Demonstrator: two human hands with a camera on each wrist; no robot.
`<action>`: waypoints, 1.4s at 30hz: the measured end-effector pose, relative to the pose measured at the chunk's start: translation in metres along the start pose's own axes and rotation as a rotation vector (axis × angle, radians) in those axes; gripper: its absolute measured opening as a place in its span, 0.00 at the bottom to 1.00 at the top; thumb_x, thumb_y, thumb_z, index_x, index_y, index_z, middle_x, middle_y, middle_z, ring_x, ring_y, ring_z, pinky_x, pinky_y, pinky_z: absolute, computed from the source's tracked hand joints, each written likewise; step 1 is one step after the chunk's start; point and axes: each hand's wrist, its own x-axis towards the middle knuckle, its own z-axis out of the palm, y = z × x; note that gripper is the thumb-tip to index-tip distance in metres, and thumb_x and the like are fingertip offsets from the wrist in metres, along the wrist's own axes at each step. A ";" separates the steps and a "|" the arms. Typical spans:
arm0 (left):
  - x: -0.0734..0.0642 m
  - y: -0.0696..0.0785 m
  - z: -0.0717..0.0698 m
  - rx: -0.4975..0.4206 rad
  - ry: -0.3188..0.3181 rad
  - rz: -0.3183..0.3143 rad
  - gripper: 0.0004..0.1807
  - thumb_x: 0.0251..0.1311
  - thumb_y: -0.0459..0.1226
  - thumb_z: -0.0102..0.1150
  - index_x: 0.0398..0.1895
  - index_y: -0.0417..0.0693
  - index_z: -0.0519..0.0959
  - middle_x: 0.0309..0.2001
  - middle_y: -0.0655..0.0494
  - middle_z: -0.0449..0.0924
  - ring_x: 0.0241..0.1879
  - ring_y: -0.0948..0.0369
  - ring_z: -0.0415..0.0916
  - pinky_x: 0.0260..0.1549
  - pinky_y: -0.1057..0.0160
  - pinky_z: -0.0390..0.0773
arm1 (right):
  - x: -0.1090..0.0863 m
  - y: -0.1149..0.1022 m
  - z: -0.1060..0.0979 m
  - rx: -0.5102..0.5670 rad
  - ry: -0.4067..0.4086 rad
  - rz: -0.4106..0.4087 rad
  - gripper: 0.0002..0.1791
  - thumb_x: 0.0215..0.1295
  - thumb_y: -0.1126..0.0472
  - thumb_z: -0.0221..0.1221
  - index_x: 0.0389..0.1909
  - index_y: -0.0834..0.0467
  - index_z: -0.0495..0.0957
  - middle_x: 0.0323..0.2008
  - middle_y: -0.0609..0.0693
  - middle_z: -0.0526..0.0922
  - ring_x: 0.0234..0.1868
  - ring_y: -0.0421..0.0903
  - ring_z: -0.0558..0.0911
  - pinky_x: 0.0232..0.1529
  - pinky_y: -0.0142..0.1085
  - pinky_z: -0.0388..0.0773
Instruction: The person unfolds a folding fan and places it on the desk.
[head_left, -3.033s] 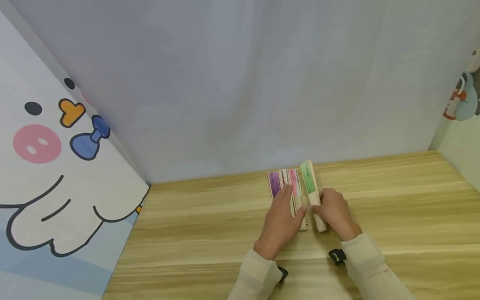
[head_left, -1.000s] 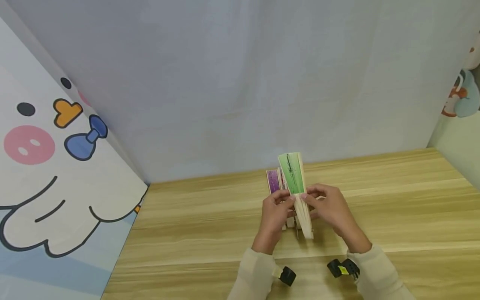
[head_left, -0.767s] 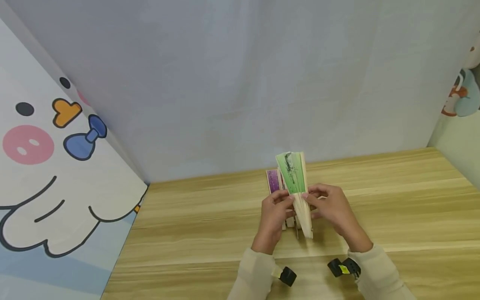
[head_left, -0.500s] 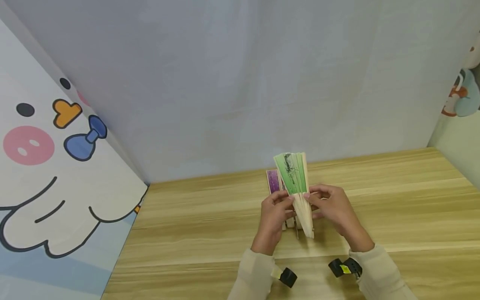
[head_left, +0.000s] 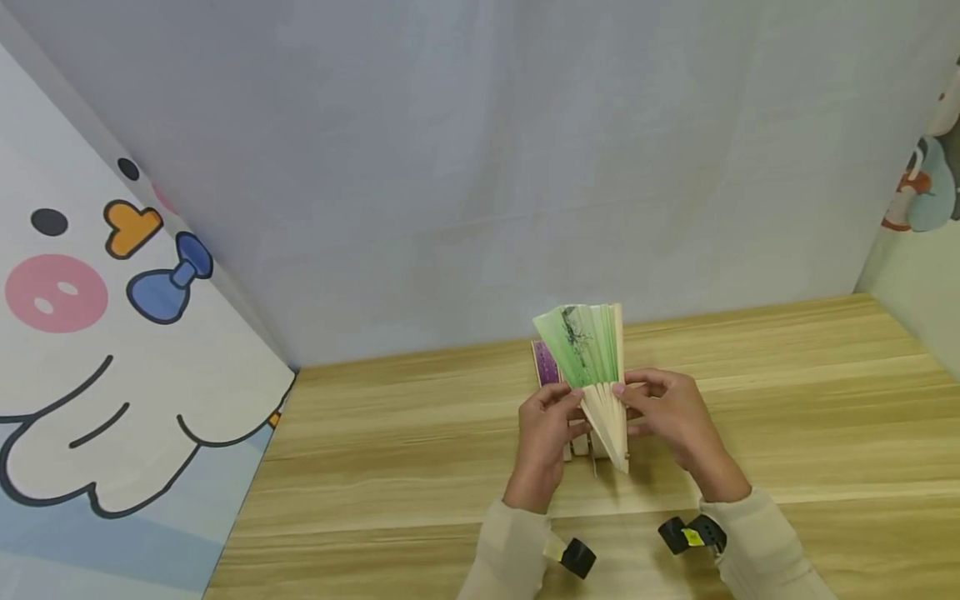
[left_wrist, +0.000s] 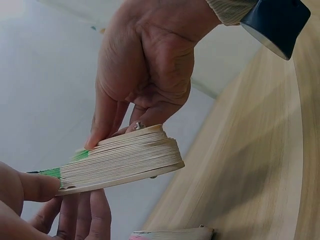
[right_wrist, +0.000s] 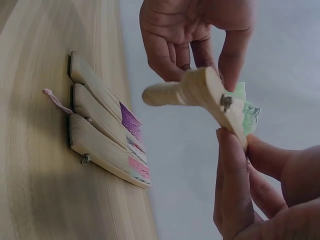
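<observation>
Both hands pinch the green folding fan [head_left: 588,367], left hand [head_left: 546,433] and right hand [head_left: 672,412] on its wooden ribs; pivot near, partly spread paper pointing far.

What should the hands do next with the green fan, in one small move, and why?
Probably spread it a little wider: the left hand draws its side of the ribs leftward while the right hand holds the other guard still. The green fan is lifted above the table and only partly open, with most ribs bunched together. Both hands pinch it above the pivot, clear of the closed fans below.
</observation>
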 end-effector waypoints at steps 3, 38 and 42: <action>-0.001 0.000 0.000 -0.009 0.008 0.013 0.09 0.73 0.30 0.60 0.49 0.32 0.80 0.39 0.51 0.82 0.30 0.64 0.80 0.32 0.68 0.85 | -0.001 0.000 0.000 0.015 0.001 0.012 0.22 0.76 0.65 0.62 0.63 0.76 0.76 0.34 0.50 0.82 0.30 0.40 0.85 0.31 0.36 0.89; -0.018 -0.007 0.000 -0.099 0.126 0.084 0.15 0.74 0.28 0.55 0.59 0.27 0.78 0.42 0.45 0.83 0.30 0.64 0.81 0.29 0.70 0.83 | -0.015 -0.002 0.002 0.094 0.077 0.063 0.25 0.79 0.63 0.59 0.69 0.74 0.70 0.38 0.48 0.83 0.33 0.37 0.86 0.36 0.36 0.90; -0.020 -0.006 0.000 -0.119 0.143 0.081 0.16 0.73 0.27 0.55 0.59 0.27 0.78 0.42 0.46 0.82 0.30 0.64 0.81 0.29 0.70 0.84 | -0.017 -0.001 0.003 0.109 0.087 0.061 0.24 0.79 0.64 0.59 0.67 0.74 0.71 0.36 0.45 0.84 0.32 0.37 0.86 0.36 0.36 0.90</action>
